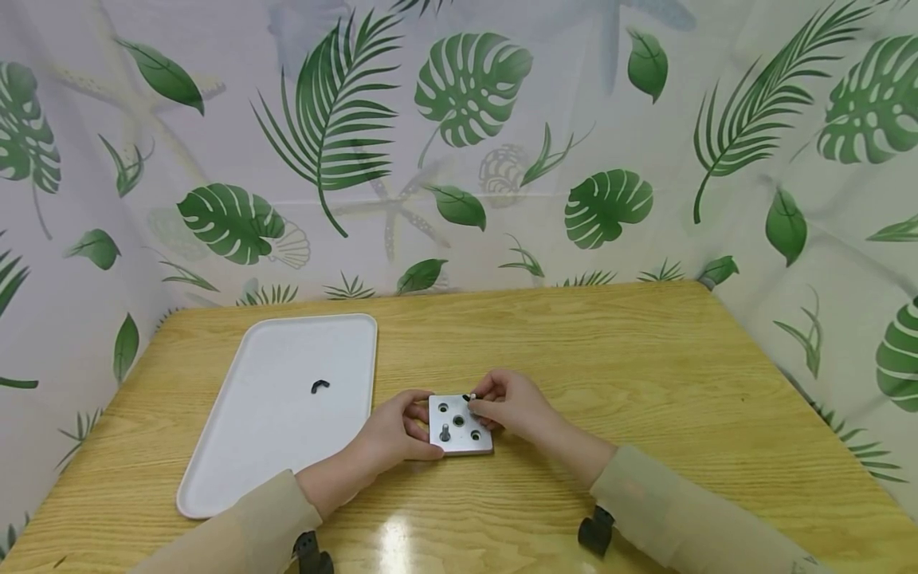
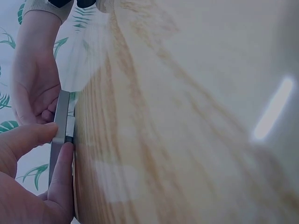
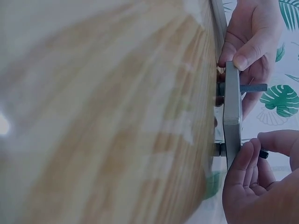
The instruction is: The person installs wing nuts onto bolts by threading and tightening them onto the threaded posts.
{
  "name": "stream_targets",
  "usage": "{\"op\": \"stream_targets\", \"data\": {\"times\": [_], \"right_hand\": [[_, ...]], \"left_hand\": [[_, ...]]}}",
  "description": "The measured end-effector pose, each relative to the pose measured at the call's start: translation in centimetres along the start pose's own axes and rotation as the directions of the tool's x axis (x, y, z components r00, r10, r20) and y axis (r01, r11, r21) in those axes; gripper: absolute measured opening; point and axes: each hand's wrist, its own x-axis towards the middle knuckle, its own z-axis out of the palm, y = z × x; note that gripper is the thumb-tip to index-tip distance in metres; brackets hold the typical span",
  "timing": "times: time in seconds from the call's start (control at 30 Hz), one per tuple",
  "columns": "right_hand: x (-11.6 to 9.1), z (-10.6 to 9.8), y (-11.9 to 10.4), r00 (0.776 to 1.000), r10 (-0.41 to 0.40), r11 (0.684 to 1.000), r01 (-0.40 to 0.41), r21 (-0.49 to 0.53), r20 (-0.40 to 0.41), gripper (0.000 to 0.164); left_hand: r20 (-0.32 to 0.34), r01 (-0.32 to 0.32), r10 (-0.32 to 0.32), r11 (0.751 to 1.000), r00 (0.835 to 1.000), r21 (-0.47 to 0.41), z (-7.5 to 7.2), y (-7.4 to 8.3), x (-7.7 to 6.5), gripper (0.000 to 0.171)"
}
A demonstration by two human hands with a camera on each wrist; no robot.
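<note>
A square metal plate (image 1: 460, 446) with several holes lies between both hands near the table's middle. My left hand (image 1: 390, 430) grips its left side, thumb at the near corner and fingers along the far edge. Out of the plate's near-left hole rises a threaded bolt (image 1: 445, 433), seen side-on as a threaded shank (image 3: 254, 87) in the right wrist view. At the far-right corner, my right hand (image 1: 512, 405) pinches a small black-ended part (image 3: 264, 153) over the plate. Its fingers hide most of that part; I cannot tell its kind. Short dark feet (image 3: 220, 149) show beneath the plate.
Left of the hands, a white tray (image 1: 280, 430) lies on the wooden table (image 1: 631, 359). A small curved black piece (image 1: 319, 386) lies in it. A leaf-patterned cloth (image 1: 531, 239) hangs behind the table and along both sides.
</note>
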Motion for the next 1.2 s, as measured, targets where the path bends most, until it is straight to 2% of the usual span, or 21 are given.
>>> {"op": "stream_targets", "data": {"times": [0.2, 0.33, 0.5, 0.6, 0.9, 1.03, 1.2], "right_hand": [[-0.10, -0.06, -0.34, 1.000, -0.004, 0.995, 0.001, -0.104, -0.030, 0.012], [-0.32, -0.24, -0.60, 0.999, -0.042, 0.988, 0.036, -0.147, -0.033, 0.013], [-0.18, -0.47, -0.38, 0.991, -0.125, 0.986, 0.129, -0.102, 0.046, 0.029], [0.04, -0.50, -0.12, 0.984, -0.157, 0.983, 0.164, -0.078, 0.086, 0.033], [-0.09, -0.23, -0.27, 0.996, -0.083, 0.993, 0.086, -0.081, 0.046, 0.020], [-0.08, -0.04, -0.36, 0.998, -0.064, 0.991, 0.066, -0.119, 0.017, 0.015], [0.09, 0.05, -0.49, 0.998, -0.060, 0.979, 0.056, -0.196, -0.018, 0.018]], "left_hand": [[0.006, -0.003, 0.004, 1.000, 1.000, -0.007, -0.14, 0.02, 0.01, 0.082], [0.009, -0.001, 0.001, 1.000, 1.000, -0.005, -0.17, 0.01, 0.00, 0.082], [0.007, 0.008, -0.008, 1.000, 1.000, -0.003, -0.12, -0.06, 0.00, 0.082], [0.006, 0.008, -0.008, 1.000, 1.000, -0.002, -0.12, -0.04, -0.03, 0.082], [-0.003, 0.008, -0.008, 1.000, 1.000, -0.008, -0.07, 0.03, -0.07, 0.082], [-0.007, 0.009, -0.010, 1.000, 1.000, -0.006, -0.02, -0.01, -0.09, 0.082], [-0.013, 0.007, -0.007, 1.000, 1.000, -0.001, 0.04, -0.06, -0.12, 0.082]]}}
